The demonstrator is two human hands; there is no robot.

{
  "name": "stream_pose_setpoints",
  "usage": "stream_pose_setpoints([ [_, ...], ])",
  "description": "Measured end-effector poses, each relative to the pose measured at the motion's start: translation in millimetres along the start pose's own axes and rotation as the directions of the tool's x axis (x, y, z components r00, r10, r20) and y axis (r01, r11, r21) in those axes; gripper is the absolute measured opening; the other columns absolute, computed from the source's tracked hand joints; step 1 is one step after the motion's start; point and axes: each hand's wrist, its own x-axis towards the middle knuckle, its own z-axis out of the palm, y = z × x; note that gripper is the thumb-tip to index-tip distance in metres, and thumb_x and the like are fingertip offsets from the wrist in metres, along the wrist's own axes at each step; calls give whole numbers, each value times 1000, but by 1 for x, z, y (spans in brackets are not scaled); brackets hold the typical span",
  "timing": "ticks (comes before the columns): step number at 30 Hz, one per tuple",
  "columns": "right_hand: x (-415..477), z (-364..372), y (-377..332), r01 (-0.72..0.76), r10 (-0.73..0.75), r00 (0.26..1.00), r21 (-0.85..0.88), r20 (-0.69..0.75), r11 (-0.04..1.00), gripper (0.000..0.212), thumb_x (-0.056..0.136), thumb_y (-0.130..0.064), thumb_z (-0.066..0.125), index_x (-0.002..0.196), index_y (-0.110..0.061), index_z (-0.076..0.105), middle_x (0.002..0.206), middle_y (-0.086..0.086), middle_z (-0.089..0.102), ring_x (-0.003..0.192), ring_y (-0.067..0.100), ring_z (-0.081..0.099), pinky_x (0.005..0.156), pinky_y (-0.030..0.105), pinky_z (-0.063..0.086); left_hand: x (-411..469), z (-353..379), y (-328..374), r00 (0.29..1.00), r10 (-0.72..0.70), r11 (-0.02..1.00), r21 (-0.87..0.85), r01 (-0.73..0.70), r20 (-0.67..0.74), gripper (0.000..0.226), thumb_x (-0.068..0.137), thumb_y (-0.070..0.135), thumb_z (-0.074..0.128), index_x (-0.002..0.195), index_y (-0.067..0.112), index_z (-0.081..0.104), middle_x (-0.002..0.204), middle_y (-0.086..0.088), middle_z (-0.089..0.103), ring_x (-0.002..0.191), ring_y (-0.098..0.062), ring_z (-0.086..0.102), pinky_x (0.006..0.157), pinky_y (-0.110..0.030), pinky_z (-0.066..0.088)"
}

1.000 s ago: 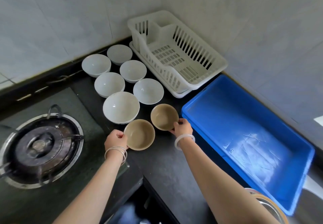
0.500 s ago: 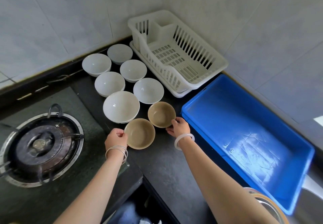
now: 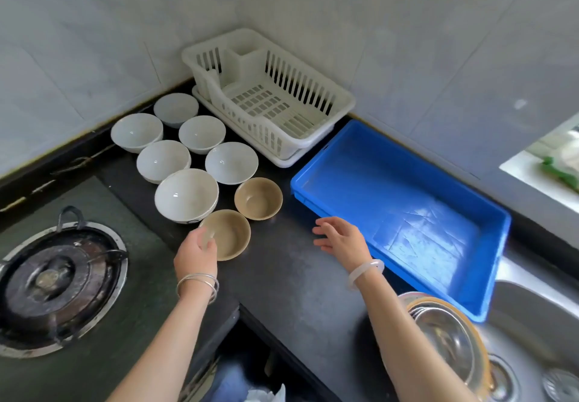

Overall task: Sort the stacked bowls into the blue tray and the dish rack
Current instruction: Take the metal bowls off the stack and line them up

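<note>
Nearest, a steel bowl (image 3: pixel 448 335) is seen at the sink (image 3: pixel 532 304), with nothing visible in it. On the dark counter (image 3: pixel 297 292), the near tan bowl (image 3: pixel 230 235) is gripped at its near rim by the left hand (image 3: pixel 195 255), the fingers curled over the edge, presumably ready for lifting. The right hand (image 3: pixel 343 238) is held just above the counter with its fingers spread and relaxed and nothing grasped. It lies between the far tan bowl (image 3: pixel 258 198) and the blue tray (image 3: pixel 313 201). Both tan bowls are upright and empty. Beyond them six white bowls (image 3: pixel 232 163) are set in two rows. The nearest white bowl (image 3: pixel 186 194) appears to be stacked on another. The tray and, in the corner, the white dish rack (image 3: pixel 343 100) are empty, so sorting is judged not yet begun.
</note>
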Motion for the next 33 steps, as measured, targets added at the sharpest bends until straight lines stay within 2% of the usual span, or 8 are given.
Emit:
stream_pose_setpoints([
  [7, -74, -97, 58, -25, -9, 946, -102, -324, 994, 25, 91, -10, 52, 78, -29, 61, 86, 5, 70, 68, 17, 66, 70, 29, 51, -75, 64, 39, 919, 166, 986, -84, -145, 357, 26, 89, 9, 54, 114, 11, 61, 113, -9, 67, 88, -13, 58, 82, -22, 42],
  [10, -102, -132, 90, -146, -20, 868, -293, -496, 945, 13, 88, -13, 58, 88, -20, 68, 89, 10, 73, 83, 28, 67, 75, 31, 47, -120, 101, 46, 805, 246, 961, -26, -276, 540, 21, 89, 12, 55, 108, 13, 64, 110, -5, 68, 87, -9, 58, 81, -17, 42],
  [13, -125, -154, 115, -267, -29, 803, -402, -596, 876, 19, 86, -10, 58, 101, -12, 70, 99, 12, 72, 94, 33, 65, 77, 34, 46, -162, 133, 55, 666, 326, 898, 1, -441, 671, 22, 88, 17, 57, 109, 16, 65, 110, 0, 68, 84, -5, 57, 79, -13, 40],
  [16, -141, -163, 135, -314, -54, 805, -502, -590, 806, 26, 83, -7, 57, 105, -12, 69, 98, 16, 66, 93, 34, 61, 73, 33, 42, -193, 154, 63, 552, 388, 830, -19, -557, 738, 24, 87, 21, 60, 110, 18, 65, 109, 1, 65, 81, -6, 57, 75, -13, 42],
  [19, -147, -165, 146, -318, -75, 818, -558, -570, 767, 27, 87, -11, 54, 110, -15, 68, 98, 16, 63, 92, 34, 59, 78, 34, 42, -211, 165, 63, 484, 425, 758, -8, -653, 765, 34, 86, 17, 61, 119, 20, 61, 108, -2, 61, 94, -16, 58, 87, -24, 47],
  [22, -146, -163, 150, -337, -64, 810, -551, -583, 763, 27, 91, -15, 49, 111, -14, 67, 100, 15, 61, 93, 33, 56, 80, 34, 42, -214, 169, 61, 480, 442, 718, 21, -695, 758, 37, 86, 14, 59, 123, 18, 58, 115, -4, 59, 107, -21, 55, 96, -32, 45],
  [28, -143, -162, 146, -364, -3, 788, -470, -616, 804, 16, 90, -19, 52, 96, -9, 62, 101, 11, 60, 94, 31, 55, 73, 32, 40, -217, 171, 64, 488, 456, 659, 86, -747, 745, 35, 87, 16, 57, 122, 20, 59, 114, -4, 64, 107, -24, 55, 94, -32, 43],
  [33, -148, -168, 148, -353, 41, 752, -350, -657, 868, 12, 91, -23, 51, 88, -11, 53, 82, 14, 67, 79, 35, 60, 60, 32, 36, -217, 169, 67, 531, 422, 750, 46, -660, 735, 27, 91, 16, 52, 116, 15, 63, 108, -5, 69, 103, -24, 60, 93, -36, 49],
])
